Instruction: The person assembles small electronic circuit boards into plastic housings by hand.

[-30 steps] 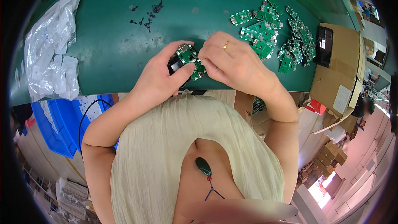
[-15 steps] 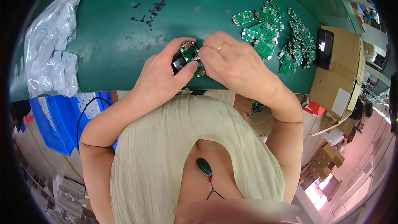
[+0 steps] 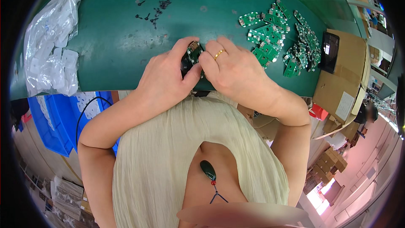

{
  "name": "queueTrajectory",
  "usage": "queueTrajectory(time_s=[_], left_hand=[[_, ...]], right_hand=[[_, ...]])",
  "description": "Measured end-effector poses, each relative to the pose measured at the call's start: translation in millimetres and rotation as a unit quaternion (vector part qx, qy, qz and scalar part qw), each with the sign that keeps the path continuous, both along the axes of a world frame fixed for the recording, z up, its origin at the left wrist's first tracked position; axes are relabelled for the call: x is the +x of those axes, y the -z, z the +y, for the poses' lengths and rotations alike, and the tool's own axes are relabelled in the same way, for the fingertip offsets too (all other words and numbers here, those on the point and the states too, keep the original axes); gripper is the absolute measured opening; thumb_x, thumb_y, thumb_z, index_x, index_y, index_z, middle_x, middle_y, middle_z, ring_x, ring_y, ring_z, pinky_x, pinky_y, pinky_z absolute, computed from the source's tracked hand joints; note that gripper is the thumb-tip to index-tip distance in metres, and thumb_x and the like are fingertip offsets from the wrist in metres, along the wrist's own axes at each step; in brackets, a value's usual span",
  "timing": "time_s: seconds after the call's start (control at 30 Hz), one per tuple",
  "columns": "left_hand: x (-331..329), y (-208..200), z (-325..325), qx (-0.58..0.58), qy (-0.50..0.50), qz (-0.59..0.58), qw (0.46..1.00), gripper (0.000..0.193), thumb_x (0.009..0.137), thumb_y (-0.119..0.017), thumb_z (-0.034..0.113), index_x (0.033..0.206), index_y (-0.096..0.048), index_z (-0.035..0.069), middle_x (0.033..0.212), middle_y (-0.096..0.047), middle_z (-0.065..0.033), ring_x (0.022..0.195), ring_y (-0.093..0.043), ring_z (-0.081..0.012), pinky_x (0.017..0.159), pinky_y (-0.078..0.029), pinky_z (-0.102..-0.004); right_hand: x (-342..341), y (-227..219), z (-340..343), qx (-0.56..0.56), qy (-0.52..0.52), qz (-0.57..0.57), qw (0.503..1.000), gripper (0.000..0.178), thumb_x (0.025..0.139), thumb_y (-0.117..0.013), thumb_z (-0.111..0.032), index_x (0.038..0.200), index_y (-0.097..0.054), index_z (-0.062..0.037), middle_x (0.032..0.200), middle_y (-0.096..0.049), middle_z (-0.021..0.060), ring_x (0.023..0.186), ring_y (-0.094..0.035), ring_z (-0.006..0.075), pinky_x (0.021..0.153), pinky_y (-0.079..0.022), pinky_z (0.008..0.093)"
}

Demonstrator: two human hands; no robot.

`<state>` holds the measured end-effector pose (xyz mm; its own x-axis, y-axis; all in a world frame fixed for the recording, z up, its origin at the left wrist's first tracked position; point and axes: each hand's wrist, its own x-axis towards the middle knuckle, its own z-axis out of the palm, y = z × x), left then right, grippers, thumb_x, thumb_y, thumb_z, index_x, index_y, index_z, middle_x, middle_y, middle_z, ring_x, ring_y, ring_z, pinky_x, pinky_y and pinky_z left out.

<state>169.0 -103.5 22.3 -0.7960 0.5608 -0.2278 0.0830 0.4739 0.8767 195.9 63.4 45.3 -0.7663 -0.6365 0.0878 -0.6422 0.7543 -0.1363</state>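
Note:
A small green circuit board (image 3: 194,50) with a black part along its left side is held between my hands, just above the near edge of the green table. My left hand (image 3: 166,69) is closed round its left side, thumb across the near end. My right hand (image 3: 230,63), with a gold ring, has its fingers bent and pressed to the board's right edge. Those fingers hide much of the board, and their tips are partly out of sight. Farther right lie loose green circuit boards (image 3: 268,38), with a second, denser pile of boards (image 3: 304,42) beyond them.
Small black pieces (image 3: 162,5) lie scattered at the far middle. Clear plastic bags of white parts (image 3: 52,55) cover the table's left end. On the right, a dark phone-like slab (image 3: 329,52) leans against a cardboard box (image 3: 344,74). Blue bins (image 3: 55,131) stand below the left edge.
The board has tilted between my hands and shows less of its green face. My right hand has turned slightly and closed in over it.

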Motion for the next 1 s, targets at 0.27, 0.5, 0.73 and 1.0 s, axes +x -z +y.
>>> queueTrajectory(time_s=[0.27,0.5,0.73,1.0], left_hand=[[1,2,-2,-0.014,0.047,-0.038,0.998,0.038,0.079,-0.054,0.015,0.112,-0.045,0.001,0.072,-0.059,-0.0212,0.067,-0.058,-0.0387,0.06,-0.046,-0.0427],[1,0,-4,0.056,-0.031,-0.146,0.987,0.034,0.08,-0.054,0.015,0.112,-0.047,0.005,0.077,-0.06,-0.0181,0.069,-0.059,-0.0339,0.064,-0.046,-0.0376],[0,1,-2,0.024,-0.021,-0.062,0.998,0.036,0.081,-0.054,0.008,0.117,-0.047,0.008,0.082,-0.06,-0.0105,0.064,-0.056,-0.0181,0.061,-0.045,-0.0283],[1,4,0,0.045,-0.029,0.004,0.999,0.035,0.078,-0.055,0.013,0.112,-0.046,0.006,0.07,-0.059,-0.0196,0.062,-0.058,-0.0369,0.057,-0.045,-0.0418]], right_hand=[[11,8,-7,-0.004,0.022,-0.005,1.0,0.02,0.063,-0.057,-0.008,0.079,-0.05,0.0024,0.077,-0.05,0.012,0.07,-0.052,0.0206,0.049,-0.048,0.0261],[-2,5,8,-0.162,0.062,-0.042,0.984,0.022,0.061,-0.06,-0.002,0.081,-0.049,0.0009,0.076,-0.05,0.0101,0.07,-0.054,0.0232,0.053,-0.049,0.0303],[2,10,4,-0.155,0.069,-0.024,0.985,0.022,0.06,-0.06,-0.002,0.079,-0.049,-0.0003,0.074,-0.049,0.0101,0.07,-0.053,0.0231,0.051,-0.048,0.0302],[1,11,3,-0.113,0.053,-0.006,0.992,0.021,0.059,-0.057,-0.003,0.078,-0.048,-0.0004,0.075,-0.048,0.0095,0.071,-0.052,0.0211,0.047,-0.047,0.0265]])
